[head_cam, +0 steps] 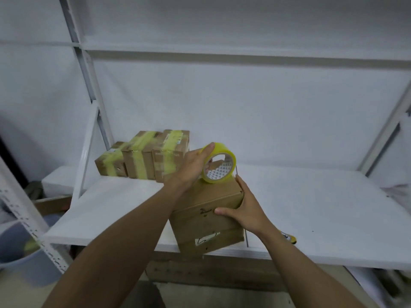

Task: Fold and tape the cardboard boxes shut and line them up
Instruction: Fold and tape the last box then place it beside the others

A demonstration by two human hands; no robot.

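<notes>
A brown cardboard box (206, 218) stands at the front edge of the white shelf (311, 210), its flaps folded down. My right hand (246, 207) grips its right side, thumb across the top. My left hand (193, 165) holds a roll of yellowish clear tape (219, 163) against the box's far top edge, fingers through the core. Three taped boxes (144, 156) stand side by side in a row at the back left of the shelf, each with yellow tape bands over it.
A yellow-and-black tool (289, 237) lies on the shelf just behind my right wrist. A grey bucket (20, 252) stands on the floor at lower left beside a white perforated upright (29, 225). White crumpled material (398, 192) lies at the shelf's right end.
</notes>
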